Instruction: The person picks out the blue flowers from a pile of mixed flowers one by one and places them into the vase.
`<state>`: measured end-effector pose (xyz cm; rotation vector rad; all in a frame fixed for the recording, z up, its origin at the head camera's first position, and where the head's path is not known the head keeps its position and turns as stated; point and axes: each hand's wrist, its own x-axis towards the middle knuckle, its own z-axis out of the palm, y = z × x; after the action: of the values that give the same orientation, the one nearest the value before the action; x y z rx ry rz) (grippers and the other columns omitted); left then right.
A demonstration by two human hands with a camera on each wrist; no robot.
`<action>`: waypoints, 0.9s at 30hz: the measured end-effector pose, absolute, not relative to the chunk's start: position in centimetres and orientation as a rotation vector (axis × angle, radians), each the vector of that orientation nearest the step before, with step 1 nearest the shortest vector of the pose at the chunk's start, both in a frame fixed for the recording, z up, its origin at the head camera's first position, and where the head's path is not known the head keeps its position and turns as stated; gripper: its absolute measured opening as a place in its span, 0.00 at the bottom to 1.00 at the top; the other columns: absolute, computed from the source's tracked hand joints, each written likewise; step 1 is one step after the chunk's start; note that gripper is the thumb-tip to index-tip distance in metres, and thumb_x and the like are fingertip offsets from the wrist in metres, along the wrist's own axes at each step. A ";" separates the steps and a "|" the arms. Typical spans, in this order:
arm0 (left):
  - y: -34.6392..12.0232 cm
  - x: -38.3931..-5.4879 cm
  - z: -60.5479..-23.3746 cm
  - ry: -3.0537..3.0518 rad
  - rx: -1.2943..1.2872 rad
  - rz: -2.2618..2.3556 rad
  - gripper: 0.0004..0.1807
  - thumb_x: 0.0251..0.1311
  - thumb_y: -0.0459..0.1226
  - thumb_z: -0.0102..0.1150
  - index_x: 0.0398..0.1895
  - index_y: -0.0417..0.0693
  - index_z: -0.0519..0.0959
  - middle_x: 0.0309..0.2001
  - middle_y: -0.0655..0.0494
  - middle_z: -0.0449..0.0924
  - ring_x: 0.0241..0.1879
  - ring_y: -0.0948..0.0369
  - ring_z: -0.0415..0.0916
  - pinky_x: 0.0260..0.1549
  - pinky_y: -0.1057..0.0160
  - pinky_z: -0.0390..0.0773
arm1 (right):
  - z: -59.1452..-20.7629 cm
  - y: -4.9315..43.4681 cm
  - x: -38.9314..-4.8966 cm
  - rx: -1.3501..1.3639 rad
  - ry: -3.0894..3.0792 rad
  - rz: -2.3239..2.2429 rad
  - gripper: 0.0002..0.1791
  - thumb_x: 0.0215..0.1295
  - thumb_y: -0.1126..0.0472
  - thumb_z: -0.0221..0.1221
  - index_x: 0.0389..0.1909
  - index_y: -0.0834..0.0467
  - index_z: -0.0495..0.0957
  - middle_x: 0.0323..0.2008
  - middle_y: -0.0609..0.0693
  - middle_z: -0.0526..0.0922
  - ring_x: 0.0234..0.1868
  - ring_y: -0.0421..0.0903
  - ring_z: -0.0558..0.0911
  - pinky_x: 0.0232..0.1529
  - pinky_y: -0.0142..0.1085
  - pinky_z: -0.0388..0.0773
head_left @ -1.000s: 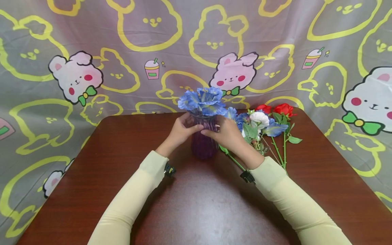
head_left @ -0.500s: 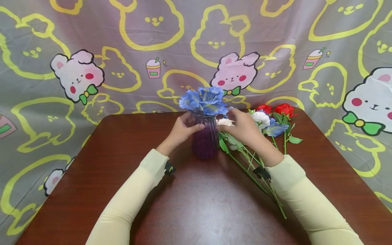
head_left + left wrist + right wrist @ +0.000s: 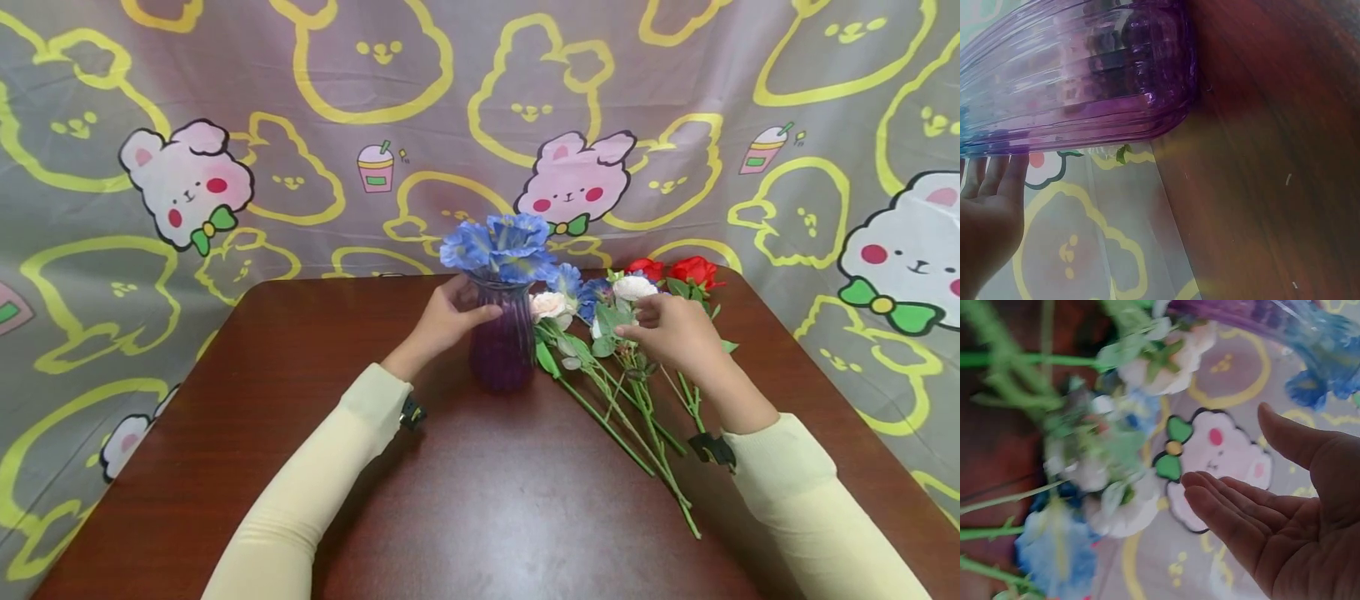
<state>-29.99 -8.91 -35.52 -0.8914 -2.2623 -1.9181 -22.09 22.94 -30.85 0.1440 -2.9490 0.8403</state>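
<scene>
Upright on the table, a purple ribbed glass vase (image 3: 501,358) holds blue flowers (image 3: 498,248) at its mouth. My left hand (image 3: 442,321) grips the upper part of the vase, thumb across its front. In the left wrist view, the fingers of the left hand (image 3: 994,212) touch the side of the vase (image 3: 1097,69). My right hand (image 3: 686,333) is over the loose flowers, near a white flower (image 3: 633,287). In the right wrist view, the right hand (image 3: 1272,531) has its fingers extended and nothing in them.
Right of the vase lie a pale pink flower (image 3: 550,305), blue flowers (image 3: 567,282) and red roses (image 3: 696,271). Their green stems (image 3: 660,467) point toward the front of the brown table (image 3: 315,358). A patterned curtain (image 3: 420,83) hangs behind.
My right hand has let go of the vase and moved right, over the loose flowers. The left hand has stayed on the vase, which stands where it was.
</scene>
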 end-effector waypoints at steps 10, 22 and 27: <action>-8.9 -30.1 -35.7 -2.248 -0.906 -1.907 0.33 0.57 0.36 0.70 0.66 0.44 0.70 0.57 0.49 0.78 0.56 0.57 0.75 0.52 0.57 0.77 | -33.5 25.4 -21.5 0.135 -3.139 0.742 0.20 0.60 0.48 0.67 0.30 0.64 0.85 0.23 0.52 0.82 0.24 0.48 0.77 0.25 0.41 0.73; -9.0 -29.8 -35.6 -2.283 -0.857 -1.890 0.32 0.58 0.34 0.68 0.66 0.45 0.70 0.57 0.47 0.78 0.56 0.55 0.75 0.53 0.56 0.76 | -36.1 25.3 -20.9 0.206 -3.226 0.682 0.31 0.57 0.48 0.68 0.05 0.50 0.61 0.10 0.40 0.53 0.15 0.37 0.51 0.17 0.31 0.48; -8.9 -29.8 -35.6 -2.280 -0.860 -1.872 0.30 0.57 0.34 0.68 0.65 0.45 0.72 0.54 0.49 0.80 0.53 0.57 0.77 0.50 0.57 0.78 | -36.5 25.4 -20.7 0.144 -3.258 0.688 0.29 0.55 0.49 0.69 0.05 0.51 0.63 0.08 0.41 0.59 0.13 0.38 0.57 0.17 0.32 0.53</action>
<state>-29.76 -8.91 -35.57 -0.8596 -2.2802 -1.8720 -20.74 25.41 -36.47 0.1443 -3.2575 0.6880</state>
